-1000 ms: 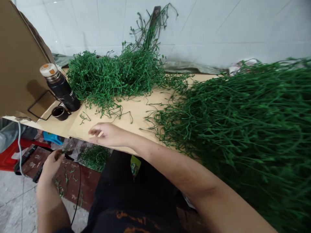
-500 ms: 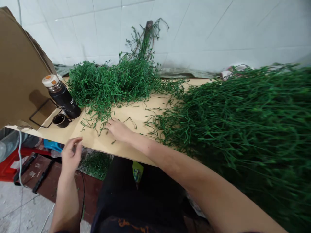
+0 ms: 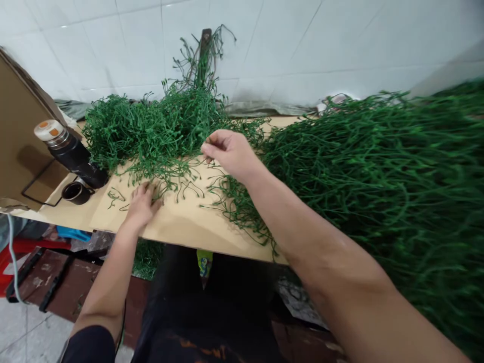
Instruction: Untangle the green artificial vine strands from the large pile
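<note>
A tangled heap of green plastic stems [image 3: 151, 131] lies at the back left of a cardboard-covered table [image 3: 189, 227]. A much larger heap of green stems [image 3: 370, 176] fills the right side. My left hand [image 3: 141, 204] rests flat on the cardboard at the loose stems at the near edge of the left heap, fingers spread. My right hand [image 3: 229, 151] hovers above the table between the two heaps, its fingers pinched together on a thin green stem.
A black flask [image 3: 70, 151] with a white cap and a small black cup [image 3: 75, 192] stand at the left end. A brown cardboard sheet [image 3: 18, 136] leans behind them. More green stems [image 3: 145, 257] lie under the table. A white tiled wall [image 3: 340, 40] backs the table.
My left hand rose from below the table edge onto the cardboard at the loose stems. My right hand lifted from the table surface and moved back and right, now pinched.
</note>
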A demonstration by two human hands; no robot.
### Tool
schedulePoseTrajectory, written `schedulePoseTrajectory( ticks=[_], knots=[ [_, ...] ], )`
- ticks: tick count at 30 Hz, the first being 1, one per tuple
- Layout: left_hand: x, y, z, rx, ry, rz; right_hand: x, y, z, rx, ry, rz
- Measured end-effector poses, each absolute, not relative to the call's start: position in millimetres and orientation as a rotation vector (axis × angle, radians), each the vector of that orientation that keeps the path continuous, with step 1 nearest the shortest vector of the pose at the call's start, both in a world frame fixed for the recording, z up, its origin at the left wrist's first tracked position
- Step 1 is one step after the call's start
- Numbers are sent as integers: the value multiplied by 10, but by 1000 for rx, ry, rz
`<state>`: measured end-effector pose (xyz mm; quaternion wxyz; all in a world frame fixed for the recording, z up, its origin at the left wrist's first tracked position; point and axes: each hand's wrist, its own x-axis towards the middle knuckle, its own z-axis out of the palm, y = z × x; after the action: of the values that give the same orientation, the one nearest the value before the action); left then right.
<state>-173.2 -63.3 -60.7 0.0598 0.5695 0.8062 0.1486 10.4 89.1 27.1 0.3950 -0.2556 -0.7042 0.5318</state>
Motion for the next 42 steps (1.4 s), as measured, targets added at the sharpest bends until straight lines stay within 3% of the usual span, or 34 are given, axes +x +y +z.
schedulePoseTrajectory(
  ticks=[6, 13, 16, 18, 21, 26, 29, 31, 34, 39, 42],
  knots=[
    [-1872, -414, -597, 1594, 2583, 383, 264, 891, 606, -593, -1519, 1508],
    [-1829, -503, -221, 1681, 2552, 863, 317, 793, 553, -603, -1634, 1663],
    [-1530, -405, -136, 1911, 2363, 982, 249, 725, 467, -593, -1734, 1718],
    [-1295, -243, -171, 2074, 2184, 818, 222, 700, 477, -590, -1796, 1714],
    [-1069, 19, -286, 2079, 2165, 460, 331, 775, 599, -691, -1953, 1406],
    [-1176, 210, -342, 1981, 2344, 335, 986, 1179, 828, -1346, -2058, 273],
    [-1254, 216, -261, 2051, 2356, 415, 1306, 1321, 846, -1719, -1984, -4],
    [-1221, 215, -180, 2130, 2346, 562, 1332, 1288, 814, -1731, -2044, -27],
    [-1065, 211, -43, 2342, 2246, 847, 1118, 1143, 718, -1511, -2246, 324],
    [-785, 179, 79, 2686, 2027, 1173, 766, 1056, 522, -1096, -1939, 1483],
    [-686, 192, 41, 2713, 1956, 1311, 796, 1063, 507, -917, -1699, 1666]
  ],
)
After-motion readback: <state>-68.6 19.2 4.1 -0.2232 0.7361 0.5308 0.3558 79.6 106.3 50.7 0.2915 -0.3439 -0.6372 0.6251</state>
